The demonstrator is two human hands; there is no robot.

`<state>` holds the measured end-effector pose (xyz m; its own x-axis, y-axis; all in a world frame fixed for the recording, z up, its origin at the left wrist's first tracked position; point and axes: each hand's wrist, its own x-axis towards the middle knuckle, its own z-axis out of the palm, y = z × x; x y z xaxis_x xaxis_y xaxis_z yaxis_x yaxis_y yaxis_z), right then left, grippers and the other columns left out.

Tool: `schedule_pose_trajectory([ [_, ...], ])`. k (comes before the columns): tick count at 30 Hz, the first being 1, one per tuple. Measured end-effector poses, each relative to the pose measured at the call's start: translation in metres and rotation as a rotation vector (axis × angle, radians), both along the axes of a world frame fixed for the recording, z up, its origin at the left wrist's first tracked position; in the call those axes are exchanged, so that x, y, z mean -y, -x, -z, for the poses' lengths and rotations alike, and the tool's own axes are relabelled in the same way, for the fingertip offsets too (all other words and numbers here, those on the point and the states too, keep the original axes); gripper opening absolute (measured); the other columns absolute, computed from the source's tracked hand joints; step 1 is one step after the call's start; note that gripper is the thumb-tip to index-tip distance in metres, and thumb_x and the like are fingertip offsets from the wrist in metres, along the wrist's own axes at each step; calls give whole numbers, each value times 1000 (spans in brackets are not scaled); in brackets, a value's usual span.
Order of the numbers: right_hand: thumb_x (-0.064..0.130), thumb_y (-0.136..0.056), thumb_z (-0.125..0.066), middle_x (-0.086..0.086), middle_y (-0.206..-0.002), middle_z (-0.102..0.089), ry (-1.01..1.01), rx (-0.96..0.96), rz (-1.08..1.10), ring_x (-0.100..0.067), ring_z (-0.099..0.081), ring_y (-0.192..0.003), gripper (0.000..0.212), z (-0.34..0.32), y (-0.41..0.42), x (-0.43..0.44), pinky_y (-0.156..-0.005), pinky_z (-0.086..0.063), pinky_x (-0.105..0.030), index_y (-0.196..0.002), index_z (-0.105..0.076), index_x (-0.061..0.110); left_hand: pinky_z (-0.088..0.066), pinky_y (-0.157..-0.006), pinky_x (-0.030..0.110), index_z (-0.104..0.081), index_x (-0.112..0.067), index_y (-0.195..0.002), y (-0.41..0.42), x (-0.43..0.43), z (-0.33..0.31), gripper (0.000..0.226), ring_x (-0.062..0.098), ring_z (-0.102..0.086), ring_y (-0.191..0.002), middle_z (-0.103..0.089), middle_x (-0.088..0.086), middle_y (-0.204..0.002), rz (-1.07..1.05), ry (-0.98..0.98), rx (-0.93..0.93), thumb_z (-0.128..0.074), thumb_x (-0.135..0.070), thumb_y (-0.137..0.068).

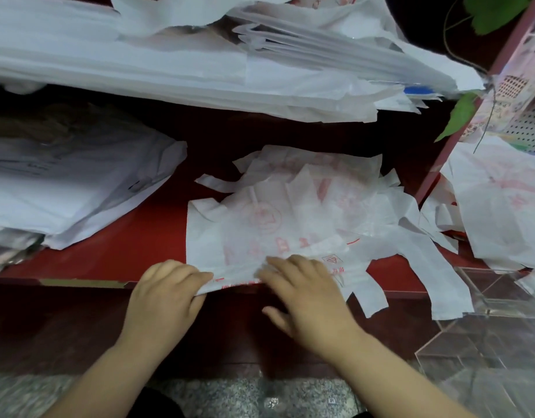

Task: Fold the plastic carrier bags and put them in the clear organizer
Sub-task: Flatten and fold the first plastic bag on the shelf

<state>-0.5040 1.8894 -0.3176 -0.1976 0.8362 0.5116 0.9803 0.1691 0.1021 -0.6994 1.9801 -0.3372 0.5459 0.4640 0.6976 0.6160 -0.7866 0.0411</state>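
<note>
Pinching bag edge w/ left hand, fingers curled; right hand flat, pressing bag.

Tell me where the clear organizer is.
In the head view the clear organizer sits at lower right, just right of the right hand, with handles of a white carrier bag reaching its left edge.

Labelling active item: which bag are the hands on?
The red-printed bag at the front edge: left hand pinches it, right hand presses it; white stacks untouched.

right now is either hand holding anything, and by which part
Left hand pinches the white carrier bag by its near left corner; right hand only presses flat on it.
</note>
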Motion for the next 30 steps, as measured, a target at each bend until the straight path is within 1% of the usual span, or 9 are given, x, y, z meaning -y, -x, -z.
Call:
schedule_pose_trajectory([
  [3, 27, -64, -54, 3, -83, -65, -107, 38, 22, -19, -38, -76, 20, 13, 26, -9, -66, -26, -29, -82, -63, 23, -28, -62, 28, -73, -7, -69, 4, 10, 0, 32, 16, -38, -69, -61, 3, -57, -36, -16, 59, -47, -26, -71],
  [7, 18, -61, -39, 3, -68, -62, -191, -38, 71, -17, -31, -70, 27, 13, 25, -25, -61, -20, -25, -53, -64, 22, -27, -60, 29, -72, -13, -64, 5, 30, 0, 25, 17, -38, -65, -55, -1, -52, 21, -72, 124, -51, -24, -73],
  [10, 17, -66, -42, -2, -77, -66, -210, -62, 28, -18, -42, -74, 27, 13, 17, -26, -63, -25, -24, -71, -68, 17, -28, -58, 29, -71, -15, -65, -6, 40, 1, 22, 16, -37, -64, -54, -2, -52, 59, -94, 133, -52, -22, -72],
  [13, 17, -72, -45, -6, -93, -68, -239, -110, -79, -20, -48, -87, 28, 15, 5, -14, -75, -34, -26, -99, -55, 16, -27, -56, 27, -73, -15, -67, -25, 40, 1, 25, 16, -34, -64, -54, -1, -52, 58, -71, 152, -49, -22, -72],
  [18, 20, -75, -49, -4, -81, -71, -189, -156, -157, -17, -57, -85, 25, 13, -25, 9, -85, -38, -29, -77, -71, 8, -30, -66, 25, -74, -19, -71, -61, 47, 0, 25, 14, -40, -72, -62, -4, -65, 155, -15, 139, -51, -30, -69],
  [21, 8, -64, -65, -4, -79, -73, -147, -150, -82, -19, -66, -82, 13, 18, -50, 17, -90, -36, -30, -74, -73, 8, -33, -87, 33, -73, -16, -88, -63, 44, 8, 38, 16, -46, -90, -68, 0, -88, 152, 26, 4, -74, -38, -58],
  [24, -11, -39, -83, -5, -84, -73, -56, -221, -6, -16, -67, -82, 43, 25, -68, 25, -94, -35, -32, -77, -74, 7, -27, -95, 39, -72, -15, -94, -43, 27, 13, 69, 14, -45, -96, -70, 1, -94, 132, 108, -155, -91, -23, -29],
  [27, 8, -66, -61, -5, -87, -73, -87, -283, -19, -13, -57, -93, 19, 23, -70, 28, -97, -31, -29, -79, -74, 7, -21, -100, 31, -70, -20, -93, -18, 11, 2, 64, 9, -45, -89, -68, -3, -85, 168, 161, -194, -84, -16, -31],
  [30, 24, -70, -48, -4, -88, -73, -65, -355, -10, -12, -56, -97, 32, 23, -66, 29, -91, -40, -29, -79, -74, 8, -7, -106, 20, -71, -21, -82, 5, 0, -17, 41, 6, -43, -80, -63, -10, -72, 132, 182, -200, -69, -24, -41],
])
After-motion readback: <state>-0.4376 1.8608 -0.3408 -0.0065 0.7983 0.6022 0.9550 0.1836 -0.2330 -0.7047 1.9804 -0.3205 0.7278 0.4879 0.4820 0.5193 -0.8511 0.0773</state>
